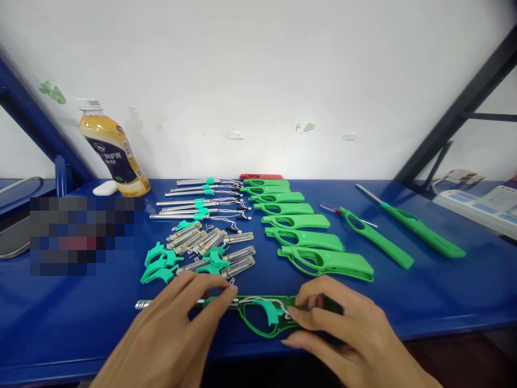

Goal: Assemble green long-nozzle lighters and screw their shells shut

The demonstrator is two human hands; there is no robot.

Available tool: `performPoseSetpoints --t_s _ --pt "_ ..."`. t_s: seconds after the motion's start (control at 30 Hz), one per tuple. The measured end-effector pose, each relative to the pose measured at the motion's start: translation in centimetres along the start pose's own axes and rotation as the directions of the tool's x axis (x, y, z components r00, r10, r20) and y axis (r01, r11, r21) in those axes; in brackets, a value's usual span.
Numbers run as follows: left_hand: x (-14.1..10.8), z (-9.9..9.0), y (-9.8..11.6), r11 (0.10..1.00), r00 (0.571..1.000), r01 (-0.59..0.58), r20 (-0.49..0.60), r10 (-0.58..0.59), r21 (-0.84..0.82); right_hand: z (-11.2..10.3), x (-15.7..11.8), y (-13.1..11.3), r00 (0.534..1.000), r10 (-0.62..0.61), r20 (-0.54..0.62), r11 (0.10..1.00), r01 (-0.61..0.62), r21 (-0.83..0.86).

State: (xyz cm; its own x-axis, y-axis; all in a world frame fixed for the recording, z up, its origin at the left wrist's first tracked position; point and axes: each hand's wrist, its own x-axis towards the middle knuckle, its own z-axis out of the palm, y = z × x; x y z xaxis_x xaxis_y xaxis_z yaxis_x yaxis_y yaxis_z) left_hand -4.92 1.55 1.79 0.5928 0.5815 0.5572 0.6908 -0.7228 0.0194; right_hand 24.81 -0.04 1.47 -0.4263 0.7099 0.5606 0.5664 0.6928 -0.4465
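Observation:
A half-assembled green lighter (258, 330) lies across the front of the table, its inside facing up. My left hand (181, 315) pinches its front end, where the metal tube (143, 304) sticks out to the left. White wires (258, 299) run along the inside, above the teal trigger (267, 312) in the handle's opening. Closed around the handle end, my right hand (339, 323) has its thumb and fingertips beside the wires. My right fingers hide most of the handle's inside; whether they also grip a small part there, I cannot make out.
Clear fuel tanks (238, 267) and loose teal triggers (157, 267) lie behind my left hand. Beyond them are metal tubes with wires (181, 203). Green handle shells (327, 264) line the middle. A screwdriver (329, 207), more lighters (424, 231) and a bottle (115, 153) stand or lie around.

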Motion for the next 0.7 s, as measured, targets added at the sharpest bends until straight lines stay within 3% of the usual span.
performPoseSetpoints --t_s 0.17,0.4,0.7 --pt "-0.5 -0.6 -1.4 0.999 0.997 0.019 0.075 -0.016 -0.047 0.1 -0.2 0.5 1.000 -0.008 0.025 1.000 0.008 0.001" --pt "0.8 -0.6 -0.6 0.996 0.997 -0.050 0.049 0.054 -0.075 0.2 -0.1 0.6 0.999 -0.014 0.035 1.000 0.014 0.017" --pt "0.0 -0.2 0.3 0.996 0.993 -0.088 0.084 0.086 0.024 0.1 0.0 0.4 1.000 0.002 0.019 0.999 -0.003 0.039"
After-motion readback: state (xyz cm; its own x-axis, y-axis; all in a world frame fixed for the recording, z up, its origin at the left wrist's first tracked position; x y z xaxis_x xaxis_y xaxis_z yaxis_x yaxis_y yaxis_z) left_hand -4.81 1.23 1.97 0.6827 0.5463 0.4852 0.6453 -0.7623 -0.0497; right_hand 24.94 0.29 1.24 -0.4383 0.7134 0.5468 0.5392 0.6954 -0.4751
